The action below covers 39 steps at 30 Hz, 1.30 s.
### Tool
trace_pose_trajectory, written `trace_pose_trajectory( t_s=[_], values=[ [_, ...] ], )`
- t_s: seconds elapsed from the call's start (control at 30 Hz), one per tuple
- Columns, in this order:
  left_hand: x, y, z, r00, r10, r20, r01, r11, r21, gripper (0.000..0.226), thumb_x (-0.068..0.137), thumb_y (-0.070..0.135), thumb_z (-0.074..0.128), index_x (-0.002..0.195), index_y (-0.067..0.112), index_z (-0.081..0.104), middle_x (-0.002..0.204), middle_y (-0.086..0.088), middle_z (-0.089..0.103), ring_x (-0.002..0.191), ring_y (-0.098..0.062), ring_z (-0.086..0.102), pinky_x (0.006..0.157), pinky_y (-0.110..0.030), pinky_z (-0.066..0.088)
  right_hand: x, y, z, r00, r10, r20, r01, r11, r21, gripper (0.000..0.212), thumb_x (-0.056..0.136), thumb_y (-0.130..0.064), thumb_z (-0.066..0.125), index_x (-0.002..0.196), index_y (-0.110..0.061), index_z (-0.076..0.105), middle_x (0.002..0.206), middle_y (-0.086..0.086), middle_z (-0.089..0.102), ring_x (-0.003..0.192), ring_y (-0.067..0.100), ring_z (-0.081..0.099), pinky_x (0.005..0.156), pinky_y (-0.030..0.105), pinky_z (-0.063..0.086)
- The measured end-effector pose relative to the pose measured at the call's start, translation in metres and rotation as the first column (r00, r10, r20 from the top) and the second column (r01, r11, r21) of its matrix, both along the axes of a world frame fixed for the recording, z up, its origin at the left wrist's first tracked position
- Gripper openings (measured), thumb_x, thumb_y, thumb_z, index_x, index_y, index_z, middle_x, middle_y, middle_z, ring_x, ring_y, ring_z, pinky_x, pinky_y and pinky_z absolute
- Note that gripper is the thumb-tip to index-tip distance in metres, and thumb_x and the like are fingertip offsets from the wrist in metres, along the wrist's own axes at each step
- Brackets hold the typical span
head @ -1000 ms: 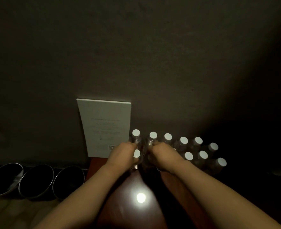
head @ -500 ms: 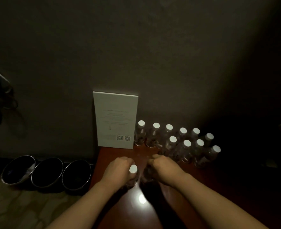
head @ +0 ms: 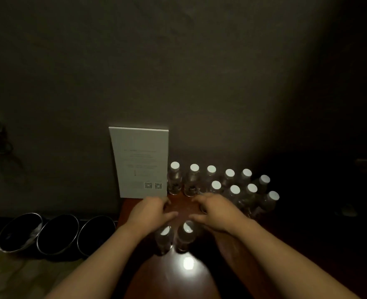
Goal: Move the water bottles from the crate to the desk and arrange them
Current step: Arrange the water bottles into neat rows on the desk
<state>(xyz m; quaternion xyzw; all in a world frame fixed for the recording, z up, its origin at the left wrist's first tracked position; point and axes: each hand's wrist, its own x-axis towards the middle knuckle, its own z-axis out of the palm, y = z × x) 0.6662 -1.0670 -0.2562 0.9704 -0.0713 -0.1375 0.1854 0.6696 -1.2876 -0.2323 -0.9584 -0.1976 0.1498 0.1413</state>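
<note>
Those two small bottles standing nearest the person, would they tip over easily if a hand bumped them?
Probably yes. The two near bottles are tall and narrow with small bases, so a knock near the white caps could topple them. The desk looks glossy, so they may slide first. They stand close together, so one falling would likely hit the other.

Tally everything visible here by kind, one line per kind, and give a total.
Water bottles with white caps, on the desk: 12
Round dark bins on the floor: 3
White card against the wall: 1
Hands, left hand and right hand: 2
Total: 18
</note>
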Motion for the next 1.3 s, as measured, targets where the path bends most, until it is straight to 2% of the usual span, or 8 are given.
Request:
trace_pose_trajectory(
  t_s=[0.17, 0.3, 0.43, 0.57, 0.7, 0.97, 1.13, 1.3],
  values=[
    [0.037, -0.020, 0.006, 0.997, 0.042, 0.061, -0.035, 0.993, -0.109, 0.035, 0.085, 0.049, 0.068, 0.113, 0.028, 0.068, 0.104, 0.007, 0.071, 0.096, -0.012, 0.065, 0.086, -0.032, 0.054, 0.035, -0.046, 0.009, 0.973, -0.214, 0.091, 0.213, 0.977, 0.021, 0.037, 0.086, -0.042, 0.064, 0.117, -0.023, 0.065, 0.110, 0.003, 0.065, 0.105, 0.021, 0.062, 0.087, 0.035, 0.051],
    [0.059, -0.060, 0.001, 0.992, -0.068, 0.105, 0.083, 0.986, -0.144, 0.041, 0.083, 0.040, 0.071, 0.120, 0.025, 0.065, 0.114, 0.000, 0.070, 0.104, -0.018, 0.064, 0.090, -0.031, 0.051, 0.052, -0.073, 0.003, 0.936, -0.316, 0.158, 0.329, 0.942, -0.063, 0.026, 0.085, -0.039, 0.059, 0.107, -0.027, 0.065, 0.107, -0.001, 0.061, 0.101, 0.021, 0.061, 0.079, 0.035, 0.053],
    [0.081, -0.106, -0.011, 0.977, -0.201, 0.064, 0.208, 0.970, -0.129, 0.053, 0.081, 0.034, 0.072, 0.130, 0.020, 0.058, 0.123, -0.007, 0.065, 0.113, -0.026, 0.061, 0.094, -0.037, 0.050, 0.058, -0.086, -0.010, 0.961, -0.264, 0.081, 0.275, 0.944, -0.184, 0.034, 0.088, -0.036, 0.056, 0.121, -0.031, 0.063, 0.117, 0.003, 0.060, 0.106, 0.026, 0.062, 0.079, 0.034, 0.051],
    [0.097, -0.132, -0.023, 0.957, -0.291, 0.005, 0.291, 0.955, -0.062, 0.034, 0.082, 0.031, 0.068, 0.111, 0.016, 0.061, 0.109, -0.009, 0.069, 0.102, -0.031, 0.063, 0.083, -0.039, 0.051, 0.057, -0.086, -0.024, 0.975, -0.220, 0.006, 0.217, 0.957, -0.195, 0.041, 0.090, -0.030, 0.057, 0.130, -0.033, 0.054, 0.123, 0.004, 0.059, 0.110, 0.027, 0.061, 0.088, 0.035, 0.049],
    [0.103, -0.137, -0.024, 0.948, -0.317, 0.007, 0.317, 0.948, -0.022, 0.020, 0.082, 0.027, 0.067, 0.095, 0.014, 0.060, 0.097, -0.009, 0.068, 0.092, -0.030, 0.064, 0.068, -0.031, 0.043, 0.057, -0.092, -0.025, 0.974, -0.222, -0.038, 0.215, 0.967, -0.139, 0.037, 0.087, -0.023, 0.056, 0.124, -0.026, 0.062, 0.119, 0.008, 0.060, 0.109, 0.029, 0.060, 0.090, 0.034, 0.049],
    [0.053, -0.131, -0.009, 0.907, -0.419, 0.034, 0.414, 0.905, 0.100, 0.031, 0.081, 0.043, 0.064, 0.098, 0.018, 0.058, 0.098, -0.008, 0.067, 0.090, -0.032, 0.065, 0.068, -0.033, 0.047, 0.013, -0.110, -0.029, 0.976, -0.207, -0.075, 0.198, 0.974, -0.112, 0.031, 0.078, -0.028, 0.055, 0.106, -0.021, 0.066, 0.113, 0.007, 0.058, 0.103, 0.029, 0.061, 0.085, 0.033, 0.051],
    [0.015, -0.127, -0.002, 0.844, -0.535, 0.033, 0.506, 0.815, 0.281, 0.035, 0.084, 0.053, 0.057, 0.099, 0.020, 0.058, 0.096, -0.005, 0.067, 0.089, -0.030, 0.065, 0.065, -0.032, 0.041, -0.025, -0.115, -0.031, 0.978, -0.196, -0.069, 0.184, 0.970, -0.158, 0.020, 0.084, -0.024, 0.058, 0.102, -0.019, 0.065, 0.108, 0.005, 0.054, 0.096, 0.029, 0.061, 0.078, 0.034, 0.051],
    [-0.006, -0.129, 0.002, 0.818, -0.574, 0.038, 0.529, 0.777, 0.341, 0.039, 0.087, 0.055, 0.053, 0.103, 0.020, 0.055, 0.097, -0.007, 0.067, 0.087, -0.031, 0.064, 0.063, -0.031, 0.036, -0.051, -0.108, -0.033, 0.973, -0.210, -0.099, 0.195, 0.970, -0.148, 0.018, 0.084, -0.031, 0.059, 0.096, -0.018, 0.060, 0.106, 0.006, 0.053, 0.091, 0.033, 0.062, 0.075, 0.036, 0.051]
  ],
)
